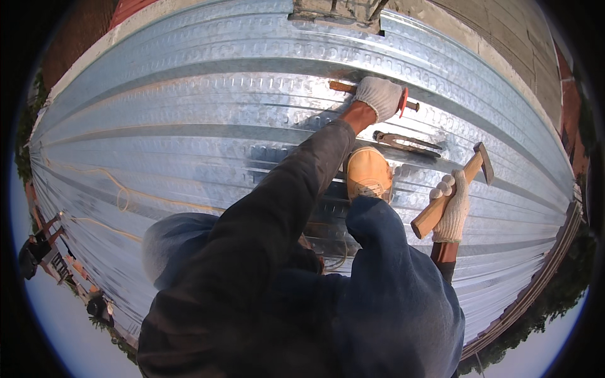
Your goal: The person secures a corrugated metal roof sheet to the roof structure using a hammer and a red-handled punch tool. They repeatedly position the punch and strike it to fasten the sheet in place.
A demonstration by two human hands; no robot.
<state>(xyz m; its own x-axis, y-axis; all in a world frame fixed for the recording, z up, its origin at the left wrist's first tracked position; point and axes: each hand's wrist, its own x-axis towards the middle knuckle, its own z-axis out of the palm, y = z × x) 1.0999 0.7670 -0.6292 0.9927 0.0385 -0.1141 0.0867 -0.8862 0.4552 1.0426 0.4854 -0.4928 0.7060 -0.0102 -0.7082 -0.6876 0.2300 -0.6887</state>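
Stretched out to the far middle, my left hand (379, 98) in a white knit glove is closed around a rusty metal chisel (342, 87) with a red guard disc (404, 103). The chisel lies low over the ribbed metal sheet (252, 101), and its dark round end sticks out right of the guard. Closer and to the right, my right hand (451, 211), also gloved, grips a hammer (474, 165) by its thick wooden handle, its metal head raised away from me. Between the hands rest dark pincers (408, 143) on the sheet.
My tan boot (368, 173) stands on the sheet beside the pincers. A thin yellow cord (123, 189) runs over the sheet at left. At the far edge is a cut-out (337, 14) with upright rods. Several dark objects sit along the left edge; trees border the right.
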